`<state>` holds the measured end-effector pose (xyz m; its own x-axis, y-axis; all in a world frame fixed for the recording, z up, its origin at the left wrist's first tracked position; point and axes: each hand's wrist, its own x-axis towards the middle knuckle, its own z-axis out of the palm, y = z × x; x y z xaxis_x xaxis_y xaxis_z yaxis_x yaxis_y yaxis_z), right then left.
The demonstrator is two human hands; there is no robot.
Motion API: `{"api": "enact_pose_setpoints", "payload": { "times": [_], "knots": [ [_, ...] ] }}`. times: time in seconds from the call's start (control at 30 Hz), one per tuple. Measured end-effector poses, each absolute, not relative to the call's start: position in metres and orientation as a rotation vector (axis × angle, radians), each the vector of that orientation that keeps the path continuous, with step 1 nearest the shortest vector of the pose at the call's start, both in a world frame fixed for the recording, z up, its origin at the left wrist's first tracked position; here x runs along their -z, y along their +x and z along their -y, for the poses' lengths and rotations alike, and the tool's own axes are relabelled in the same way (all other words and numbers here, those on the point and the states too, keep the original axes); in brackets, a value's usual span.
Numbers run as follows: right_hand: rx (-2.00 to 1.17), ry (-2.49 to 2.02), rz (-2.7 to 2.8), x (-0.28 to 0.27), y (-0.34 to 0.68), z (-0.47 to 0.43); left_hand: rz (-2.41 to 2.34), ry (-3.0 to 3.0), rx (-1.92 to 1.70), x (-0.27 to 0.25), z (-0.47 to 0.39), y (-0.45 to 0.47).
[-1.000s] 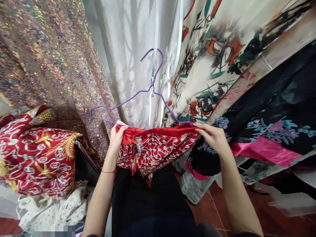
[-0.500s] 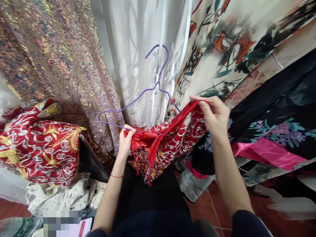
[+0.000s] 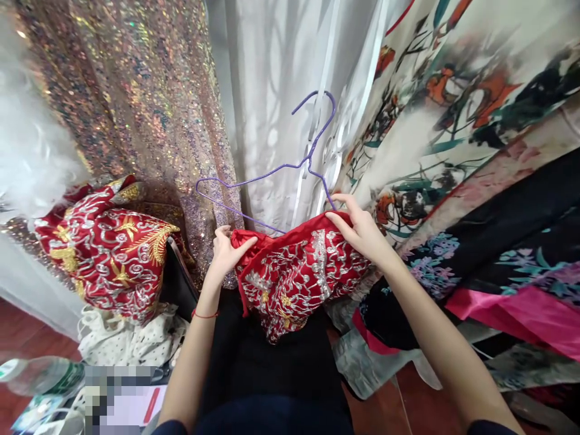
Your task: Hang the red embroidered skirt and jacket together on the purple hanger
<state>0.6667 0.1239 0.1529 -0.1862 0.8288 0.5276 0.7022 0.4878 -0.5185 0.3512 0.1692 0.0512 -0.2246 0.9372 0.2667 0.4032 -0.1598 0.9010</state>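
Head view: the left hand sits just left of centre, fingers closed in a pinch on the left end of a red embroidered garment. The right hand, right of centre, lies palm down on the garment's upper right edge, fingers curled and gripping the cloth where it meets the right arm of a purple wire hanger. The garment hangs folded over the hanger's bottom wire, its silver and gold embroidery facing the camera and its lower part drooping toward the person's dark lap at lower centre. The hanger stands upright above the hands, its hook free at upper centre against a white curtain; the hook is on no rail.

Surroundings: a sequin fabric fills the upper left; a second red embroidered garment lies at middle left, apart from the one in hand. A painted floral robe occupies the upper right, a black floral robe with pink trim the middle right. A plastic bottle lies at lower left.

Judgement: the step in hand appears to be draping and evening the garment over the hanger's bar. The next move calls for a firm hold at both ends so the slippery cloth stays centred, and a free hand for the hook.
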Motion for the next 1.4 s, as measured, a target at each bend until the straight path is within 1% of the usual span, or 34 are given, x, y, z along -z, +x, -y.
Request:
{"api": "enact_pose_setpoints", "payload": {
  "times": [0.07, 0.13, 0.27, 0.37, 0.5, 0.63, 0.77, 0.9, 0.97, 1.03, 1.17, 1.3, 1.4],
  "knots": [
    [-0.177, -1.261, 1.975, -0.151, 0.667, -0.123, -1.816, 1.569, -1.251, -0.034, -0.158, 0.341],
    [-0.133, -1.259, 1.975, -0.148, 0.668, -0.124, -1.901, 1.45, -1.201, -0.015, -0.149, 0.333],
    [-0.011, -1.24, 1.943, -0.143, 0.671, -0.126, -1.608, 1.165, -1.359, 0.012, -0.159, 0.33],
    [0.055, -1.242, 1.941, -0.143, 0.676, -0.127, -1.515, 1.074, -1.468, 0.012, -0.185, 0.334],
    [0.204, -1.292, 1.934, -0.142, 0.685, -0.133, -1.515, 0.883, -1.722, -0.019, -0.224, 0.332],
    [0.545, -1.342, 1.949, -0.141, 0.688, -0.14, -1.428, 0.84, -1.98, -0.064, -0.254, 0.328],
    [0.685, -1.339, 1.965, -0.142, 0.687, -0.141, -1.356, 0.972, -2.195, -0.104, -0.266, 0.328],
    [0.804, -1.364, 1.992, -0.145, 0.685, -0.136, -1.608, 1.358, -2.285, -0.142, -0.24, 0.333],
    [0.862, -1.383, 2.009, -0.144, 0.684, -0.135, -1.678, 1.611, -2.271, -0.157, -0.219, 0.339],
    [0.898, -1.391, 2.001, -0.141, 0.685, -0.134, -1.669, 1.799, -2.179, -0.165, -0.199, 0.348],
    [0.855, -1.363, 1.932, -0.129, 0.695, -0.135, -1.565, 2.019, -1.987, -0.164, -0.188, 0.353],
    [0.823, -1.363, 1.865, -0.116, 0.701, -0.135, -1.337, 1.972, -2.006, -0.154, -0.209, 0.338],
    [0.928, -1.356, 1.804, -0.108, 0.692, -0.137, -1.138, 1.762, -1.817, -0.147, -0.224, 0.333]
  ]
}}
